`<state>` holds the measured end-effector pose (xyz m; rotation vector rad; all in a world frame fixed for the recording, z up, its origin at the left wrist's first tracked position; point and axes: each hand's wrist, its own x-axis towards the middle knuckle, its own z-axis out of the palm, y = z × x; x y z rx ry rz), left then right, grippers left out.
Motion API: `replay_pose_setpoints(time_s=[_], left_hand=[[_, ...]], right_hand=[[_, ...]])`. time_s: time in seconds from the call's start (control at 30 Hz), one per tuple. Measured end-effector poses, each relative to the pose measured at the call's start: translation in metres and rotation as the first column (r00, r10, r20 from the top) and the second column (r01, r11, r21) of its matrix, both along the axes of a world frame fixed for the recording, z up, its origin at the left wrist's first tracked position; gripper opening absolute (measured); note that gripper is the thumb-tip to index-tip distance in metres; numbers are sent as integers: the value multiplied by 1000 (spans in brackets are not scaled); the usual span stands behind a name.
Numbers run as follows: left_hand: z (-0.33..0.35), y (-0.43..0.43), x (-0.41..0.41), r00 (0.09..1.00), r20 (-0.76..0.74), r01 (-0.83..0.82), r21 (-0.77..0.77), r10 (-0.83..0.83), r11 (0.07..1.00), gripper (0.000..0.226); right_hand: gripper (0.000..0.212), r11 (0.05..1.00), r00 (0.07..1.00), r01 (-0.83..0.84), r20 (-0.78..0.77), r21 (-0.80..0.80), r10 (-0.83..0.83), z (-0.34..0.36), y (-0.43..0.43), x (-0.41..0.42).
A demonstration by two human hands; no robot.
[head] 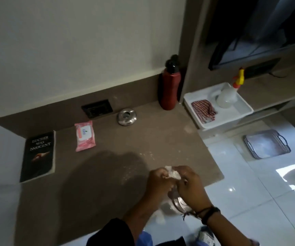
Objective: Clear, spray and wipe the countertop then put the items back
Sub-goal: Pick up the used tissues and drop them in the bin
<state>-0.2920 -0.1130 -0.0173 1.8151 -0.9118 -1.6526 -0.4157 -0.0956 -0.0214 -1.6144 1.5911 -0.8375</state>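
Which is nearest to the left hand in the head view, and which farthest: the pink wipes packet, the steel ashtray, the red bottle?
From the left hand:
1. Pink wipes packet, to its left.
2. Steel ashtray, farther back near the wall.
3. Red bottle, in the back corner.

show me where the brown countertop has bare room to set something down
The widest bare stretch of brown countertop runs from the pink wipes packet and round steel dish forward to the front edge. Another patch lies between that dish and the white tray. Crowded: the back wall, the black book, and both hands.
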Motion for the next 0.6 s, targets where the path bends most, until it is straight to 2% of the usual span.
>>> replay_pose_setpoints(time_s=[0.13, 0.23, 0.33, 0.43, 0.53, 0.6], left_hand=[[-13, 51, -94, 984, -129, -97, 200, 124, 975, 10], [-42, 74, -149, 978, -172, -47, 372, 118, 927, 15], [-89, 80, -189, 982, -183, 53, 470, 38, 881, 15], [-160, 70, -209, 992, -123, 29, 498, 37, 867, 21], [-247, 55, -217, 996, -62, -23, 543, 67, 840, 21], [-300, 50, -210, 1000, -16, 19, 521, -13, 853, 33]], right_hand=[[57, 987, 980, -107, 179, 124, 84, -24, 67, -96], [76, 961, 996, 35, 65, 275, -54, -67, 99, -157], [56, 894, 990, 135, -26, 427, -137, -126, 109, -192], [27, 768, 955, 256, -29, 587, -296, -196, 95, -207], [23, 669, 931, 285, -33, 687, -363, -273, 69, -209], [29, 644, 951, 244, -48, 725, -306, -318, 55, -204]])
